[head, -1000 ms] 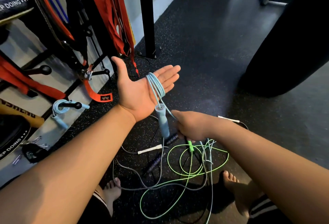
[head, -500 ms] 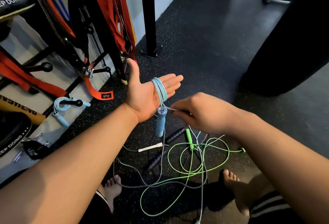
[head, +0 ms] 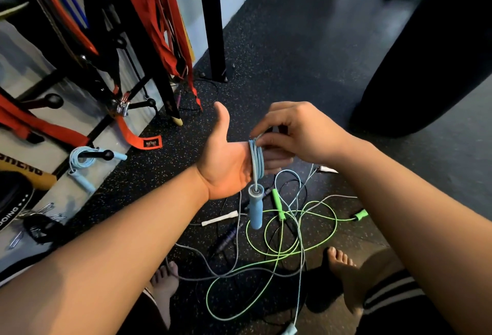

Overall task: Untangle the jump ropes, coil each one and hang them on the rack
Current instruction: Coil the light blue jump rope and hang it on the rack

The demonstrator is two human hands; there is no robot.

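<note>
**Hands on blue rope**

Left hand flat, thumb up, rope wound round its fingers. Right hand pinching the coil's top. Handle dangling below the palm. Green rope tangled on the floor beneath.

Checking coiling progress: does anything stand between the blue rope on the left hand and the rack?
Nothing visible blocks the way to the bare peg, but the loose length of the blue rope lies crossed with the green rope.
</note>
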